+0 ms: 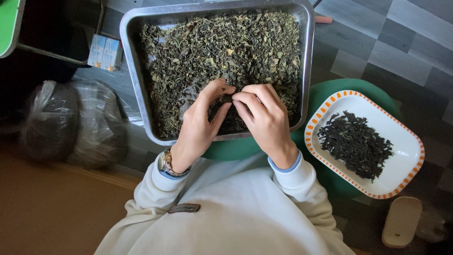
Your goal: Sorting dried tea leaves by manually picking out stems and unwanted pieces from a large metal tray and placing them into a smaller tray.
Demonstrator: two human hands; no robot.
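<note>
- We are pinching dry, crumbly green-brown tea leaves (226,47) with our left hand (200,125) and right hand (264,118), fingers closed on small tufts.
- They are lying near the rectangular steel tray's (130,71) near edge; light, brittle, best lifted by fingertips.

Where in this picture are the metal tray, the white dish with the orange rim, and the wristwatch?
metal tray (130,71): head view, on its bare left wall.
white dish (405,166): head view, on bare white surface right of the dark leaves.
wristwatch (164,162): head view, on its face at the left wrist.
</note>
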